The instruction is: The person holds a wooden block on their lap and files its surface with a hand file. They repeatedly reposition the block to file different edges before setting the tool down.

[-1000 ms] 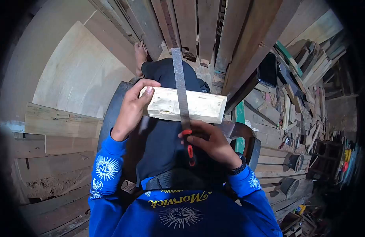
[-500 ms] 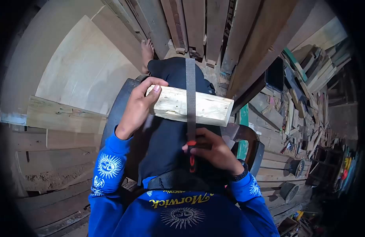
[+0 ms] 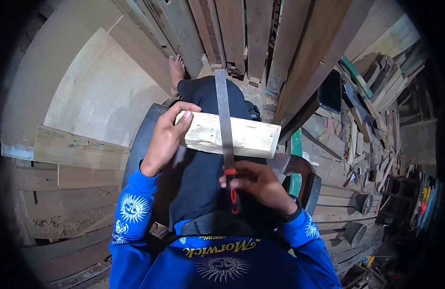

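A pale wood block (image 3: 254, 136) lies crosswise over my lap. My left hand (image 3: 170, 134) grips its left end, thumb on the top face and fingers around the far edge. Across the block's upper face rests a flat steel rasp (image 3: 223, 103), its blade pointing away from me and its tip beyond the far edge. My right hand (image 3: 261, 185) is closed around the rasp's red and black handle (image 3: 232, 190), just on my side of the block. Part of that grip is blurred by motion.
Long planks (image 3: 232, 33) stand ahead of my knees. A dark phone (image 3: 331, 91) sits at the right, near a heap of wood offcuts (image 3: 372, 130). Broad pale boards (image 3: 94, 91) lie at the left. My bare foot (image 3: 176, 72) is beside the planks.
The rasp has slid left along the block and now slants a little, tip leaning left. The block sits slightly lower in view. Both hands keep their holds.
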Tool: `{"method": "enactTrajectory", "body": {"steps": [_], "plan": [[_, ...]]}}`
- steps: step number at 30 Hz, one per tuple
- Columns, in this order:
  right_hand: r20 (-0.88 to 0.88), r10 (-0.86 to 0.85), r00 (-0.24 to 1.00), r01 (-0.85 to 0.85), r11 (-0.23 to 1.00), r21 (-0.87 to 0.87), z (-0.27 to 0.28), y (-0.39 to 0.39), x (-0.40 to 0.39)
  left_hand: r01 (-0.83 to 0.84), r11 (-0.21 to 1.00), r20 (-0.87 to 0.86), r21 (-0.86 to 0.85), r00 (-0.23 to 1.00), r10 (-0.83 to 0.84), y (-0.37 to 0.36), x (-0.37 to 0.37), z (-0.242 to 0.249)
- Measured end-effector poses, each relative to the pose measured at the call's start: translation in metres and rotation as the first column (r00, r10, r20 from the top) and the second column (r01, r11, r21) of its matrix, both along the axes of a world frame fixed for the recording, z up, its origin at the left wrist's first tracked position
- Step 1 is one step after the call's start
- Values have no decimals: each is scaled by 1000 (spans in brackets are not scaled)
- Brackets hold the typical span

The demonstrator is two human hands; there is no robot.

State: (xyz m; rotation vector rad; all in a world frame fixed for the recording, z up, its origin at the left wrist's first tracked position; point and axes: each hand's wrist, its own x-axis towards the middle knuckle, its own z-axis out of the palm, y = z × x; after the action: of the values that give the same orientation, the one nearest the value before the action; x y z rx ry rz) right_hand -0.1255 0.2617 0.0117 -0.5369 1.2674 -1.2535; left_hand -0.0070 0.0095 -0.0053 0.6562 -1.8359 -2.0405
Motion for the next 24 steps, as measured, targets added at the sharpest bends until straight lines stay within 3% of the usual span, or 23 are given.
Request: {"method": "enactTrajectory", "body": {"steps": [2, 4, 6, 8, 14, 16, 18, 20, 24], "plan": [[-44, -21, 999, 20, 1000, -23, 3, -2, -5, 5, 1000, 0, 13, 1000, -5, 1, -1, -1], [9, -32, 999, 32, 998, 52, 4, -3, -4, -3, 1000, 2, 20, 1000, 3, 0, -1, 0], [39, -37, 999, 37, 999, 16, -11, 2, 5, -15, 999, 20, -44, 1000, 16, -1, 0, -2], [-76, 21, 997, -22, 1000, -8, -16, 5, 9, -9, 999, 0, -37, 1000, 9, -2, 1, -5], [-20, -58, 998, 58, 998, 20, 2, -2, -6, -18, 999, 1, -48, 1000, 18, 0, -1, -3], [-48, 15, 999, -15, 1000, 6, -11, 2, 1, -12, 997, 18, -81, 1000, 13, -1, 0, 0], [-18, 20, 1000, -19, 1000, 11, -16, 5, 4, -11, 1000, 8, 25, 1000, 11, 1, 0, 2], [-25, 68, 997, -66, 994, 85, -11, 5, 2, 5, 1000, 6, -19, 1000, -5, 0, 0, 1], [-13, -28, 1000, 28, 1000, -12, 7, -2, -11, -2, 1000, 10, 5, 1000, 2, 2, -1, 4]]}}
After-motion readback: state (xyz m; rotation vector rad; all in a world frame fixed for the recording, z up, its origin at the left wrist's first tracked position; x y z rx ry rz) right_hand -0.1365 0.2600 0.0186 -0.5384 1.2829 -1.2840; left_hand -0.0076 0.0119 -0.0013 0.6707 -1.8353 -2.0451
